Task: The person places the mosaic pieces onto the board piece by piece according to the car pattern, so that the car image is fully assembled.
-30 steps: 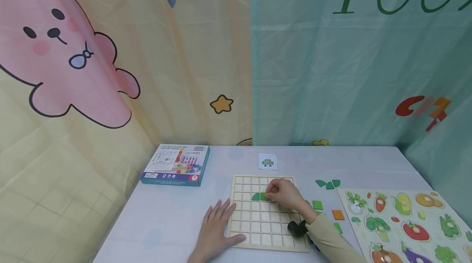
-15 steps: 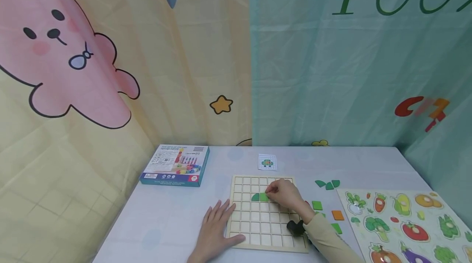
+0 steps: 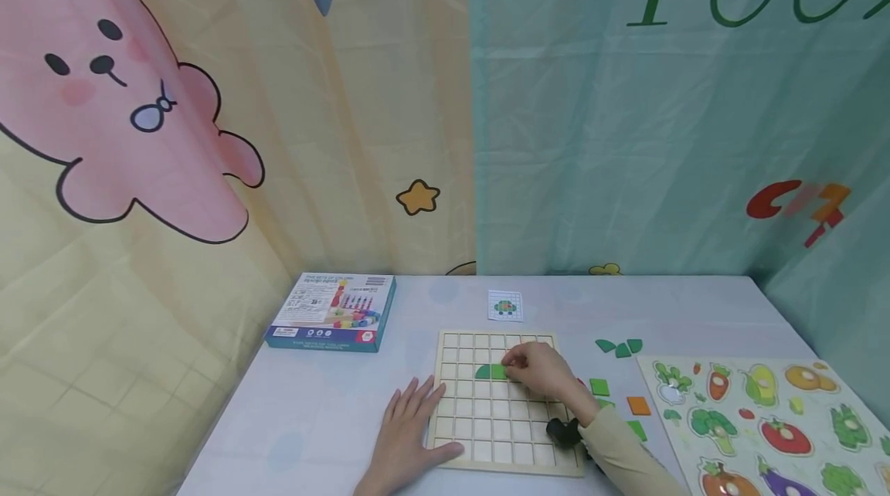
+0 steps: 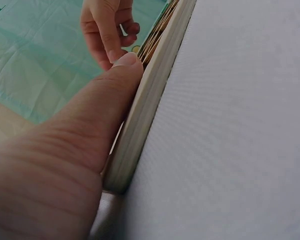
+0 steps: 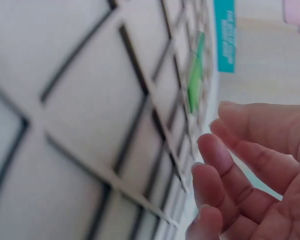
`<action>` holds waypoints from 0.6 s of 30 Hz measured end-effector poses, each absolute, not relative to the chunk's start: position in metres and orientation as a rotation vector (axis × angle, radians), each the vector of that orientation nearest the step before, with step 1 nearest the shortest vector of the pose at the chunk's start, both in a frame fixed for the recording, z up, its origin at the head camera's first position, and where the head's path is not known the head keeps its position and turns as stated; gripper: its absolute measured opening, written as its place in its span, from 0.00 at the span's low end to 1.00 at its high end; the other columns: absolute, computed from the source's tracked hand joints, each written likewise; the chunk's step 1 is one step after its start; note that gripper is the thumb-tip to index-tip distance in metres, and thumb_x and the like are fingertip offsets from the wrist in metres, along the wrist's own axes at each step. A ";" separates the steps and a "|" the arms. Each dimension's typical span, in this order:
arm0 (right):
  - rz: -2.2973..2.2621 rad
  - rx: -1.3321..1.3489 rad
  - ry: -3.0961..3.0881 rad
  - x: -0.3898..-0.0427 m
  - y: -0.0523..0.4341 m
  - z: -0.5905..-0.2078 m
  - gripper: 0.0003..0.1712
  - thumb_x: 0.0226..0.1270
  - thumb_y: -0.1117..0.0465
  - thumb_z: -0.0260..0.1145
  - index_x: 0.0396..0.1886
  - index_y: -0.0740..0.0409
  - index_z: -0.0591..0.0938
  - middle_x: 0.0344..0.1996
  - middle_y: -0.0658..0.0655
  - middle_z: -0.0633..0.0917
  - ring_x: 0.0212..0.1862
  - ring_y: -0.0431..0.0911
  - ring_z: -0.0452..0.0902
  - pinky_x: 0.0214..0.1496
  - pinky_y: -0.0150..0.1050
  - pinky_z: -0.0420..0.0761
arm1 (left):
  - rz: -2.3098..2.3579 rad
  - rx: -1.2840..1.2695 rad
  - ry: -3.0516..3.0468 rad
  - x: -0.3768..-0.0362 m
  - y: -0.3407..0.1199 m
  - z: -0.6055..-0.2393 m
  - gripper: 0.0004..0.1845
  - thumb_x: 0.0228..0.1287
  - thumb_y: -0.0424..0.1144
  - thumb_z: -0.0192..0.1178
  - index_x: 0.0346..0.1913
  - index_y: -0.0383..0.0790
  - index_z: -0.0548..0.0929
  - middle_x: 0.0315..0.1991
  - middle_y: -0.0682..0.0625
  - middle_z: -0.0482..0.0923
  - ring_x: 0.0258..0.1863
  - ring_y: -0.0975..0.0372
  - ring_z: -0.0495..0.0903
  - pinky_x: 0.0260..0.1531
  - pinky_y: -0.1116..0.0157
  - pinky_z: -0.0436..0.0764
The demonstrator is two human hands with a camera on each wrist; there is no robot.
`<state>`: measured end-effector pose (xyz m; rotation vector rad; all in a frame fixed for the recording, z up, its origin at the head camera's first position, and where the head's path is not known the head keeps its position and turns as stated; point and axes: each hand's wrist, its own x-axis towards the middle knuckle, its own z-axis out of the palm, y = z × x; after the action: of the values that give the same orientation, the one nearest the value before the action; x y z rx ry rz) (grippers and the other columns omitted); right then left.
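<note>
A wooden grid board lies on the table in the head view. In its cells sit a dark green quarter-round piece and, just right of it, a light green square. My right hand is over the board, fingertips at the square's right side. In the right wrist view its fingers are loosely bent, and no piece shows between them. My left hand is spread at the board's left edge. Its thumb rests on the rim in the left wrist view.
Right of the board lie several dark green pieces, a green square and an orange square. A vegetable puzzle board is further right. A small pattern card lies behind; a box stands back left.
My right hand has shifted very slightly, and a bit more of the light green square shows beside its fingertips. My left hand stays in place.
</note>
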<state>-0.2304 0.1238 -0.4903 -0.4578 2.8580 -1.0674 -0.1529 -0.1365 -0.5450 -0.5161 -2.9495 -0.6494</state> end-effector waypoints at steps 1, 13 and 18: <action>-1.076 -0.467 2.854 -0.229 0.126 -0.488 0.03 0.59 0.63 0.69 0.34 0.54 0.86 0.24 0.44 0.78 0.26 0.39 0.70 0.28 0.37 0.73 | -0.647 -0.517 -2.945 -0.153 -0.136 -0.545 0.51 0.48 0.77 0.51 0.71 0.50 0.63 0.71 0.50 0.58 0.71 0.50 0.49 0.67 0.46 0.46; -1.141 -0.305 2.967 -0.220 0.206 -0.463 0.07 0.63 0.61 0.67 0.38 0.58 0.86 0.29 0.48 0.81 0.28 0.44 0.69 0.25 0.37 0.72 | -0.657 -0.525 -2.955 -0.152 -0.137 -0.546 0.51 0.48 0.78 0.50 0.72 0.51 0.63 0.71 0.52 0.57 0.72 0.51 0.48 0.68 0.47 0.45; -1.060 -0.264 3.019 -0.225 0.249 -0.471 0.07 0.61 0.62 0.68 0.36 0.60 0.86 0.29 0.50 0.82 0.29 0.45 0.71 0.29 0.39 0.75 | -0.662 -0.529 -2.955 -0.152 -0.137 -0.543 0.51 0.48 0.77 0.51 0.71 0.50 0.63 0.71 0.51 0.57 0.72 0.51 0.48 0.68 0.47 0.45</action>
<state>-0.2253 0.2489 -0.4708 -0.2636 3.0194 -1.0596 -0.1518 -0.1369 -0.5425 -0.5293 -2.9545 -0.6616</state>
